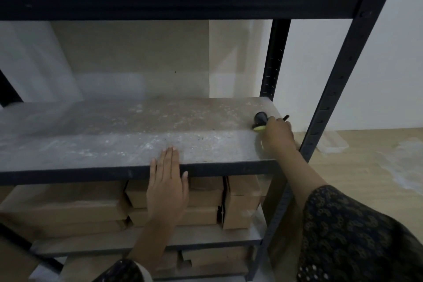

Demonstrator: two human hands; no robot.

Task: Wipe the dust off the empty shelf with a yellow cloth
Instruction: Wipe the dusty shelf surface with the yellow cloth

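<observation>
The right hand (278, 133) grips the yellow cloth (259, 129) at the shelf's (128, 128) right end, the dusty length stretching away to its left, past the flat, straight-fingered left hand (167, 188).

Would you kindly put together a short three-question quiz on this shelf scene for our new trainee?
1. True or false: the left hand lies flat, fingers straight, on the front edge of the dusty shelf.
2. Where does the right hand hold the black-and-yellow wiper? A) at the shelf's left end B) at the shelf's right end C) on the floor
3. Short answer: what is stacked under the dusty shelf?

Key: 1. True. 2. B. 3. Cardboard boxes.
</observation>
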